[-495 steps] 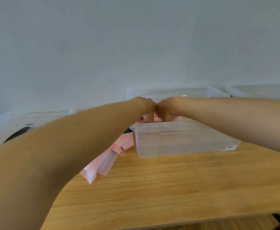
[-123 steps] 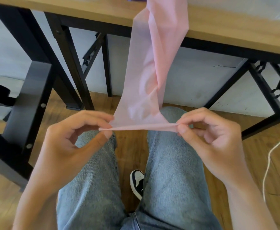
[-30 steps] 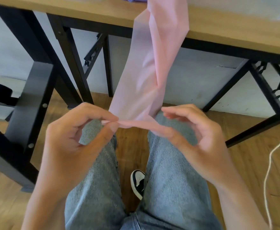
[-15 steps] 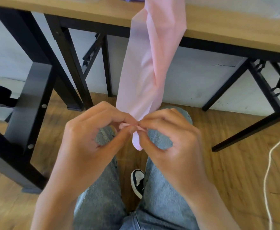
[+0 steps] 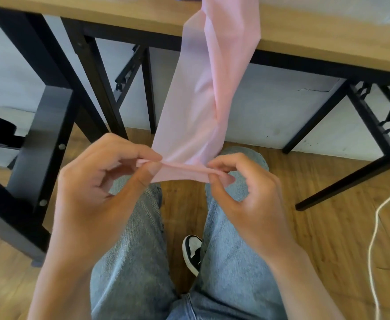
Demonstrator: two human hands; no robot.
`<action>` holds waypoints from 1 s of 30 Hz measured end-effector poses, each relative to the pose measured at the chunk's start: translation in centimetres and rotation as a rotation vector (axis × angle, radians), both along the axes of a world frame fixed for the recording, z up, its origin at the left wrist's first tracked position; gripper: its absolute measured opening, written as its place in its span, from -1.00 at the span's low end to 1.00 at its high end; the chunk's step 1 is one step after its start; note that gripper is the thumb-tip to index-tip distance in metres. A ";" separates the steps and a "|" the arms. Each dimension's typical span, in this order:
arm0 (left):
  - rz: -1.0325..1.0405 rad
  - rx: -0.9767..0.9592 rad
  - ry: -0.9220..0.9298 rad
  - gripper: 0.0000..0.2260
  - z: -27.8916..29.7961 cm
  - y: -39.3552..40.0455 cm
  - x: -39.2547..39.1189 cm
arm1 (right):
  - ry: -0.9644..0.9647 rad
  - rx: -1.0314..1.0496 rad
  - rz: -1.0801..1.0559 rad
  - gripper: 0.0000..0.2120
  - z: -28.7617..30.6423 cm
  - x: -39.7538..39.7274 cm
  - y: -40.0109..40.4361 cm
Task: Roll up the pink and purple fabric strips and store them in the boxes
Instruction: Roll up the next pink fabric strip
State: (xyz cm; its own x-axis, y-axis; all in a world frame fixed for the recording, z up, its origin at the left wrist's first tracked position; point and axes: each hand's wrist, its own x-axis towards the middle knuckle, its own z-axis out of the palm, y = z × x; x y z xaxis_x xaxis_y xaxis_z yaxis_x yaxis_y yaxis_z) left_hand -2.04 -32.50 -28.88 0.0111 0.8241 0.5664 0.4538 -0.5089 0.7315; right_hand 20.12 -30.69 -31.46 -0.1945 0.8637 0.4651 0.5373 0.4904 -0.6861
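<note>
both hands pinch the pink strip's folded end stretched between them.

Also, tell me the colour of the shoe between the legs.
Black and white shoe, seen in the head view.

One pink strip, two hands, one shoe, one white cable.
</note>
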 end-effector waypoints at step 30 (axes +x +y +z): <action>-0.101 -0.174 -0.193 -0.86 -2.5 -0.3 -2.1 | 0.483 -0.168 0.012 -0.76 1.8 2.8 0.2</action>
